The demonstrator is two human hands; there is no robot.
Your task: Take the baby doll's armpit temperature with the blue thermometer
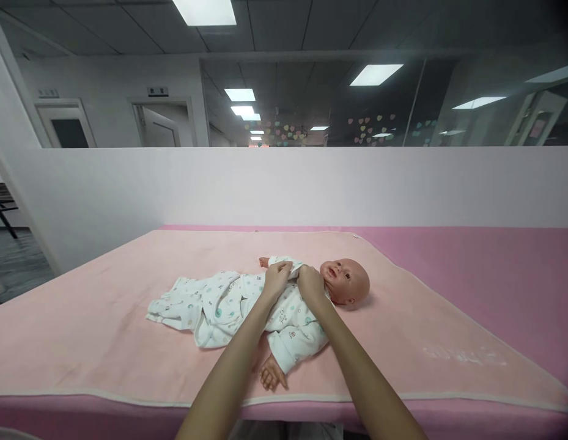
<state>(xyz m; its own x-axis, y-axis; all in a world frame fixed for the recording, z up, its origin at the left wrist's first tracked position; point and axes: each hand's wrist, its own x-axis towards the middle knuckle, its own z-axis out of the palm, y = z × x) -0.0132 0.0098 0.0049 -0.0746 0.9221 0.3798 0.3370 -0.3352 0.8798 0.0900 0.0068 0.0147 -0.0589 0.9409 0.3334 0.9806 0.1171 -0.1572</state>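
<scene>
A bald baby doll (345,281) lies on its back, its head to the right. It wears a white long-sleeved top (290,318) with small printed figures and matching white trousers (219,302). My left hand (277,276) has its fingers closed on the top's cloth at the chest. Close beside it, my right hand (310,282) grips the same top just below the doll's neck. Between my hands a bit of cloth is lifted. The fingertips and any fastener there are too small to make out. One doll hand (273,373) sticks out of the near sleeve.
Under the doll lies a peach-pink blanket (104,324) with a pale edge, spread over a darker pink pad (504,263). A low white wall (311,183) runs along the far side, with glass above it. At the far left, a dark table leg (6,221) shows.
</scene>
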